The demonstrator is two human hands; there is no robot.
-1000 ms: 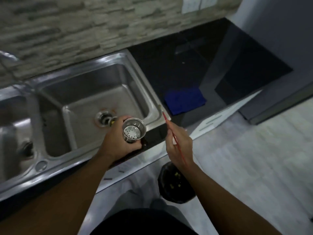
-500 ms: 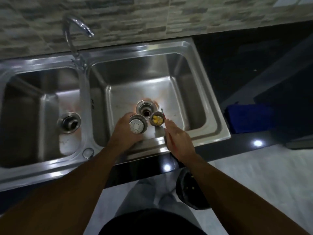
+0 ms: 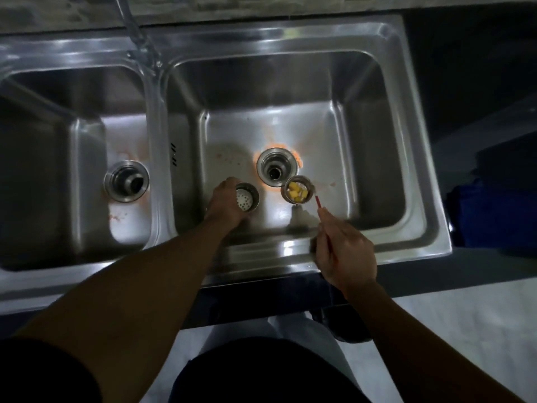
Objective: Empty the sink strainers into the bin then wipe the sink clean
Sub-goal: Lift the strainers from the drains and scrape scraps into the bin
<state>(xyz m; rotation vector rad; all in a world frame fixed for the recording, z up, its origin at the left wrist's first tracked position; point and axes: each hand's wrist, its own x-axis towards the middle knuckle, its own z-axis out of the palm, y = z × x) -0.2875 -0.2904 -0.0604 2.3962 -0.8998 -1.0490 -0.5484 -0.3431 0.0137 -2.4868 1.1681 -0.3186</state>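
1. Stainless steel formed the double sink (image 3: 261, 263). Its left basin (image 3: 87, 205) had an open left drain (image 3: 126, 181) with faint reddish marks on the floor of the basin nearby.
2. The faucet (image 3: 136, 36) rose from the back rim, above the divider between the two basins.
3. The left hand (image 3: 225, 203) reached down into the right basin (image 3: 363, 158), its fingers curled round an empty strainer (image 3: 247, 196) whose perforated bottom showed pale.
4. The right drain (image 3: 277, 167) stood open just beyond that strainer, ringed by orange stains (image 3: 296, 158).
5. A full strainer (image 3: 297, 189) holding yellow scraps (image 3: 295, 191) sat just beside the drain, on its near right side.
6. A thin red stick (image 3: 318, 202) met the right rim of the full strainer.
7. The right hand (image 3: 345, 257) hovered over the sink's front rim, pinching the stick's lower part between its fingers.
8. The bin (image 3: 345, 330), dark and mostly hidden by the right forearm and the front edge, stood on the floor (image 3: 465, 330) below.
9. A blue cloth (image 3: 494, 216) lay on the dark surface (image 3: 479, 82), right of the sink.
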